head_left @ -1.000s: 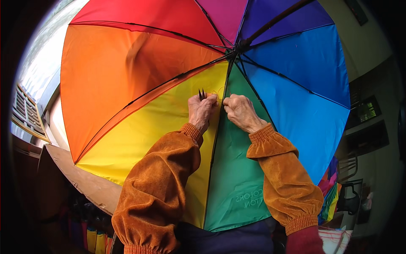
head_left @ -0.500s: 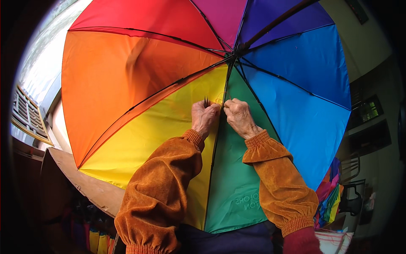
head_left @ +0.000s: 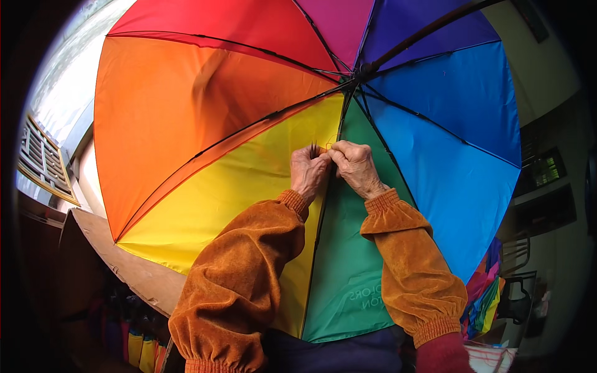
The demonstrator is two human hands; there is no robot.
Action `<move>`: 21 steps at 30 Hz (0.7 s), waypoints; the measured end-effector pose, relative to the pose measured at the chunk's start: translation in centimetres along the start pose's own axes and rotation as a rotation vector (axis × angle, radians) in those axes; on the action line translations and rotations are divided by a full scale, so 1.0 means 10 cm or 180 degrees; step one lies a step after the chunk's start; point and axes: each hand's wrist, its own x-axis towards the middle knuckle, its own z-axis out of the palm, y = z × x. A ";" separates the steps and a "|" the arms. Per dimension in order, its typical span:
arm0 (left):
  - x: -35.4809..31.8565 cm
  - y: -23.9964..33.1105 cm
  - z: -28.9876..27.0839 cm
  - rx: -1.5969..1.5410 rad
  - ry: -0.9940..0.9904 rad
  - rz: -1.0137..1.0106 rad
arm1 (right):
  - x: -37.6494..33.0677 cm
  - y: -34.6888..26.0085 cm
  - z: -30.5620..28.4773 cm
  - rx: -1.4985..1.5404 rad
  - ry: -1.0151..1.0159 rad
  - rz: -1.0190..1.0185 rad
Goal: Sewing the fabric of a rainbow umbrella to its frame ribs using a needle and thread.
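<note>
An open rainbow umbrella (head_left: 249,186) fills the view with its inner side toward me. Its dark shaft (head_left: 429,32) rises from the hub to the upper right. Along the rib (head_left: 318,227) between the yellow and green panels, both hands meet fingertip to fingertip. My left hand (head_left: 309,171) is closed, with dark pointed tips like those of thread snips (head_left: 313,149) sticking up from it; its thumb and forefinger pinch at the rib. My right hand (head_left: 356,166) is closed in a pinch, a fine thread (head_left: 329,145) looping at its fingertips. Whether it also holds a needle is hidden.
Cardboard (head_left: 134,267) curves under the umbrella's left edge. Several folded colourful umbrellas (head_left: 146,351) lie at the lower left, and more bright fabric (head_left: 488,292) hangs at the right. Beyond it stands a dark chair (head_left: 516,298). A barred window grille (head_left: 46,158) is at far left.
My right hand has come left against my left hand; their fingertips now meet. The umbrella has shifted slightly to the right in view, and my left hand with it.
</note>
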 end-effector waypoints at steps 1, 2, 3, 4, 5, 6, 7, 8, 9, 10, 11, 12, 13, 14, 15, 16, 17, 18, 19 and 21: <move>0.00 0.00 0.01 0.0048 0.0014 0.0054 | 0.00 0.00 0.02 0.0015 0.0054 0.0089; 0.00 0.00 0.01 0.0061 0.0003 0.0067 | 0.01 0.00 0.04 0.0032 0.0112 0.0178; 0.00 0.01 0.01 0.0131 -0.0005 0.0033 | 0.02 -0.01 0.04 0.0050 0.0175 0.0265; 0.01 0.03 0.01 0.0202 -0.0016 0.0003 | 0.02 0.00 0.04 0.0054 0.0205 0.0258; 0.00 0.07 0.01 0.0282 -0.0027 -0.0027 | 0.03 0.01 0.05 -0.0072 0.0324 0.0248; -0.02 0.11 0.02 0.0308 -0.0047 -0.0003 | 0.05 0.01 0.04 -0.0198 0.0446 0.0239; -0.04 0.15 0.05 -0.0206 0.0041 -0.0182 | 0.07 0.01 0.03 -0.0327 0.0572 0.0231; -0.07 0.19 0.08 -0.0720 0.0124 -0.0362 | 0.10 0.03 -0.03 -0.0323 0.0617 0.0227; -0.09 0.22 0.10 -0.1236 0.0202 -0.0547 | 0.13 0.06 -0.13 0.0663 0.0958 0.0876; -0.09 0.24 0.05 -0.1199 0.0198 -0.0519 | 0.18 0.03 -0.21 0.1693 0.1258 0.1502; -0.08 0.22 0.00 -0.1421 0.0145 -0.0672 | 0.21 0.02 -0.27 0.2735 0.1526 0.2118; -0.06 0.23 -0.01 -0.1661 0.0070 -0.0835 | 0.20 0.04 -0.35 0.2743 0.1553 0.2096; -0.05 0.23 -0.01 -0.1904 -0.0005 -0.1002 | 0.18 0.06 -0.43 0.3057 0.1571 0.2047; -0.03 0.22 -0.01 -0.1899 -0.0029 -0.0989 | 0.17 0.08 -0.50 0.3366 0.1582 0.1995; -0.03 0.23 0.00 -0.1915 0.0032 -0.1011 | 0.16 0.08 -0.55 0.3678 0.1581 0.1950; -0.03 0.23 0.00 -0.1934 0.0094 -0.1033 | 0.16 0.08 -0.59 0.3675 0.1590 0.1941; -0.03 0.24 0.01 -0.1957 0.0156 -0.1055 | 0.17 0.08 -0.64 0.3757 0.1654 0.1780; 0.00 0.19 0.01 -0.1961 0.0146 -0.1050 | 0.18 0.08 -0.68 0.3836 0.1716 0.1615; 0.06 0.08 0.00 -0.1263 0.0136 -0.0608 | 0.18 0.07 -0.73 0.3912 0.1776 0.1448; 0.14 0.07 0.04 0.0130 0.0094 0.0290 | 0.19 0.00 -0.87 0.3768 0.1915 0.1414</move>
